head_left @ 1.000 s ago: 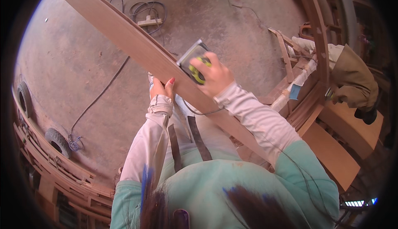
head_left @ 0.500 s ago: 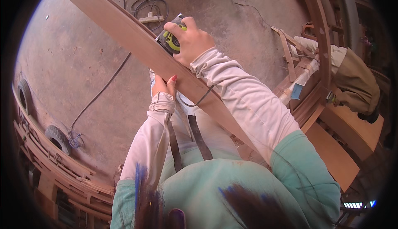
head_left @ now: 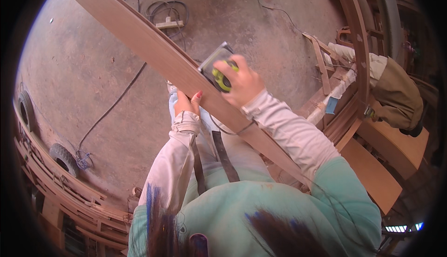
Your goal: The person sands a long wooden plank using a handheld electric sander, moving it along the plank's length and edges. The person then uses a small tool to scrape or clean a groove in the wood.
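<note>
A long reddish-brown wooden board point(head_left: 153, 52) runs slantwise across the view, from the far left toward my right elbow. My right hand point(head_left: 243, 81) is wrapped over a green and black power sander point(head_left: 220, 71), whose flat pad lies against the board's far edge; hand and tool are slightly smeared by motion. My left hand point(head_left: 187, 102) grips the board's near edge from below, thumb up on the face, its other fingers partly hidden. A dark cord point(head_left: 228, 132) loops over the board near my right wrist.
A pale power strip point(head_left: 169, 24) with coiled black cable lies on the concrete floor beyond the board. Two tyres point(head_left: 64, 158) and stacked timber point(head_left: 70, 196) line the left. At right are curved wooden frame parts point(head_left: 358, 38), flat panels point(head_left: 372, 173) and another person's brown-clothed limb point(head_left: 399, 94).
My right hand has slid the sander along the board's edge, rightward and nearer to me. The left hand keeps its grip and has hardly moved.
</note>
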Motion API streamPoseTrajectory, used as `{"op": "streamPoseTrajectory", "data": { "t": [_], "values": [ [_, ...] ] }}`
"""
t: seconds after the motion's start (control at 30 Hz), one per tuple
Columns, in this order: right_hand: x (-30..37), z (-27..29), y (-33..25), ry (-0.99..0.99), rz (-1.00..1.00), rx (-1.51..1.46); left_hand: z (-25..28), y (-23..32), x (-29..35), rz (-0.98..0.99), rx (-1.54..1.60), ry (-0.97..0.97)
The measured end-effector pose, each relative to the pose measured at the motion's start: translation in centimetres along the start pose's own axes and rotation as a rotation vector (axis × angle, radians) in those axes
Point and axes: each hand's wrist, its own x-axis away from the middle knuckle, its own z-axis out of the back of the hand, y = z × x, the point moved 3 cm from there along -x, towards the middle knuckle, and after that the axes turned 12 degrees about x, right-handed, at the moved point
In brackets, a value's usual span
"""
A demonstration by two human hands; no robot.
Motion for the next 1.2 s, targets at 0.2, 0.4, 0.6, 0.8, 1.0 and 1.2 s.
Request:
{"op": "streamPoseTrajectory", "data": {
  "t": [0.2, 0.4, 0.6, 0.8, 1.0, 1.2],
  "values": [
    [-9.6, -0.1, -3.5, 0.024, 0.017, 0.032, 0.2, 0.3, -0.3, 0.022, -0.007, -0.034],
    [-6.3, 0.0, -2.7, -0.011, 0.008, 0.023, 0.2, 0.0, -0.4, 0.002, -0.033, -0.007],
    [-2.0, 0.2, -0.9, -0.025, 0.010, 0.028, -0.1, 0.5, 0.0, 0.033, -0.026, -0.028],
    [-9.5, -0.2, -4.1, -0.006, 0.001, 0.039, -0.1, 0.2, 0.0, 0.099, -0.038, -0.045],
    [-16.7, 0.0, -6.9, -0.007, 0.014, 0.064, 0.1, 0.8, -0.1, 0.112, -0.029, -0.079],
    [-10.0, 0.1, -4.4, -0.079, 0.005, 0.037, 0.3, 0.3, -0.1, 0.078, -0.021, -0.080]
  ]
}}
